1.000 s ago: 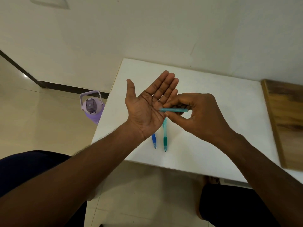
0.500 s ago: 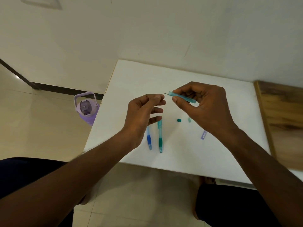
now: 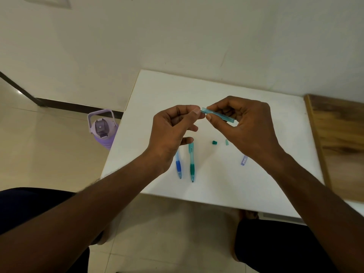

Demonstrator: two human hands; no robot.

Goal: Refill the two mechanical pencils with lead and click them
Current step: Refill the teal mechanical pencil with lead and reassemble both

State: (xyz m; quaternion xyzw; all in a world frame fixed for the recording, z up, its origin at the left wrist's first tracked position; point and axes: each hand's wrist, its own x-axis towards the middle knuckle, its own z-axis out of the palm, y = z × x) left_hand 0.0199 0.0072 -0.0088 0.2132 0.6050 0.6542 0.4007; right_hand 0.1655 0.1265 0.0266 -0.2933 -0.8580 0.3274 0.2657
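Note:
Above the white table (image 3: 216,192), my right hand (image 3: 250,129) grips a slim teal lead case (image 3: 218,115), its open end pointing left. The thumb and forefinger of my left hand (image 3: 171,131) pinch together right at that open end, and any lead there is hidden by the fingertips. Two mechanical pencils lie side by side on the table, tips towards me: a blue one (image 3: 178,166), partly under my left hand, and a green one (image 3: 191,164). To their right lie a small green cap (image 3: 214,142) and a tiny teal piece (image 3: 227,142).
A purple lead case (image 3: 243,160) lies on the table under my right wrist. A wooden board (image 3: 342,138) adjoins the table's right side. A lilac water bottle (image 3: 102,129) stands on the floor to the left. A wall runs behind the table.
One second ago my left palm lay open under the case. It has since curled, and its fingertips have closed on the case's open end, where a thin lead stuck out half a second ago.

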